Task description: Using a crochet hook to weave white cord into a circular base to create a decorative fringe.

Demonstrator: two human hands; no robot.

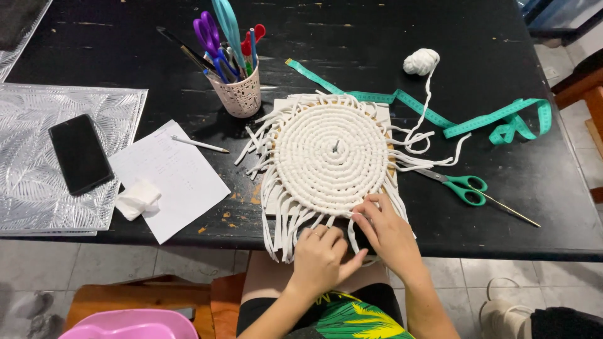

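A round white coiled-cord mat (331,157) with a loose fringe lies on a black table (377,37), its near edge hanging over the front. My left hand (319,258) pinches fringe strands at the mat's near edge. My right hand (387,231) rests on the coil's lower right rim, fingers on the cords. A strand runs from the mat up to a small white ball of cord (420,61).
Green-handled scissors (468,189) lie right of the mat, a teal measuring tape (440,113) behind it. A pink cup of pens and scissors (237,88), a paper sheet (173,179) with a pen, a black phone (80,154) on a silver placemat and a white wad (137,199) sit left.
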